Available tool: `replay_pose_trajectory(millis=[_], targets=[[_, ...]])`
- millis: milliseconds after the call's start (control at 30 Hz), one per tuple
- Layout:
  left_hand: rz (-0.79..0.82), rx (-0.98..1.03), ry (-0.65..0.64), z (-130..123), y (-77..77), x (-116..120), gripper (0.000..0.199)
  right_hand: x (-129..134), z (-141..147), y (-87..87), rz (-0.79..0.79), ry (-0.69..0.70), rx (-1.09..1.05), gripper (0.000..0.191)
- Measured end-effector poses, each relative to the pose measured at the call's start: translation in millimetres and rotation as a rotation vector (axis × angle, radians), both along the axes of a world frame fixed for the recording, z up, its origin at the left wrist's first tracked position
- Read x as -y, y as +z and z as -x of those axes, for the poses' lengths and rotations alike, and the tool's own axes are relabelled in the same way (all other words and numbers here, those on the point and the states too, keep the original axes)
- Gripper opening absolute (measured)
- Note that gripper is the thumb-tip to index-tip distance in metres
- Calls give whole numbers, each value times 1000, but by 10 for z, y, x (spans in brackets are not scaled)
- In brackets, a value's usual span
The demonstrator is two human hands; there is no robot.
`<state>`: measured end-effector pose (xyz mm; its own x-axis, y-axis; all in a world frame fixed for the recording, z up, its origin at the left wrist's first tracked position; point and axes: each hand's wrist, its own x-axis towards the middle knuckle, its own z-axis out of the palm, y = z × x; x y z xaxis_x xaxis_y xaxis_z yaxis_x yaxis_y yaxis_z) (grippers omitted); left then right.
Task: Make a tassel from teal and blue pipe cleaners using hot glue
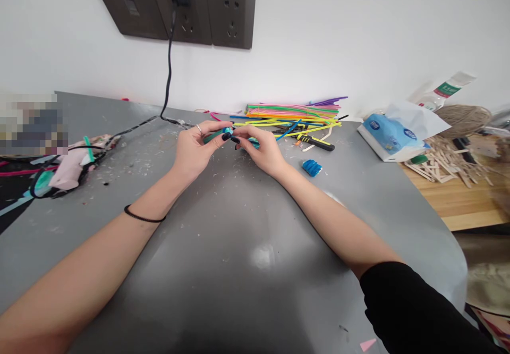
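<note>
Two hands, the left hand and right hand, pinch a teal piece between their fingertips, above the table. Around them, left to right: one pink cylinder, one black cable, one stack of pipe cleaners, one black-and-yellow handle, one blue block, one tissue pack, sticks too heaped to count, one twine ball.

White wall, dark socket panel, glossy grey table, apparently a wooden tabletop at right
</note>
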<state>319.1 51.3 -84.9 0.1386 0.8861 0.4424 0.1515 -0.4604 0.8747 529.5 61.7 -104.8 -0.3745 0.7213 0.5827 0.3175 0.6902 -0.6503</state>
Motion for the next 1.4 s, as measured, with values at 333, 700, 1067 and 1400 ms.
replay_pose_trajectory(millis=[333, 700, 1067, 1400], targets=[[40, 15, -21, -6, -8, -18, 49, 28, -7, 24, 1, -6, -3, 23], [50, -101, -25, -16, 2, 31, 56, 25, -6, 16, -5, -13, -4, 26], [72, -61, -21, -14, -57, -8, 47, 31, 8, 39, -20, -15, -1, 23], [70, -5, -23, -20, -61, -24, 51, 36, 14, 45, 2, -33, -13, 22]])
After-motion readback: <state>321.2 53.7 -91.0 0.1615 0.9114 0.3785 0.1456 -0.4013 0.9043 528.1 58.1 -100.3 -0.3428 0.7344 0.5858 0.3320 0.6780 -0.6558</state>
